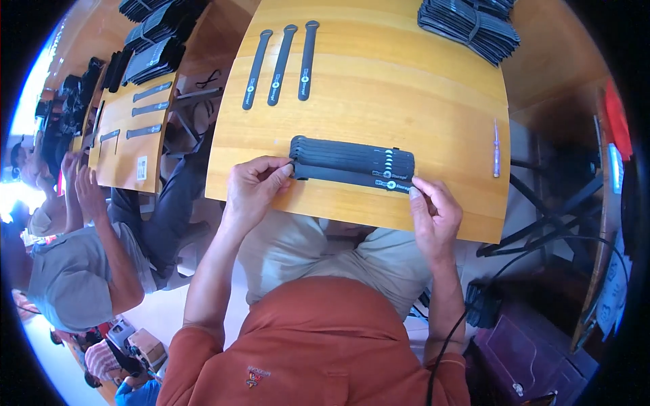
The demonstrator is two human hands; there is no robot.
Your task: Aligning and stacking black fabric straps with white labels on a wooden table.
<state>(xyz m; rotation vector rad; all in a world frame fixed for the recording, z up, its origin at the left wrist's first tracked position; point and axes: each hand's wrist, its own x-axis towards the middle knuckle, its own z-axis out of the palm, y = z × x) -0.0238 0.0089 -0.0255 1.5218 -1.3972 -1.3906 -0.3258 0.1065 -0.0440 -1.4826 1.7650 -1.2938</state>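
Black strap [345,176], frame centre, held lengthwise at the wooden counter [386,88]. Upper right: banded bundle of straps [467,31]. Centre: overlapping row of straps [338,153], adjoining the held one. Left hand [252,189] pinches the strap's left end; right hand [439,213] pinches its right end. Upper left: three loose straps [282,65]. Right: slim violet-handled screwdriver [496,160].

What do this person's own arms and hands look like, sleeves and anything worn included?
Both arms come out of short rust-red fabric sleeves and are bare below them. The left hand and right hand are bare too: no gloves, rings or watch show. A thin black cable crosses the right forearm.
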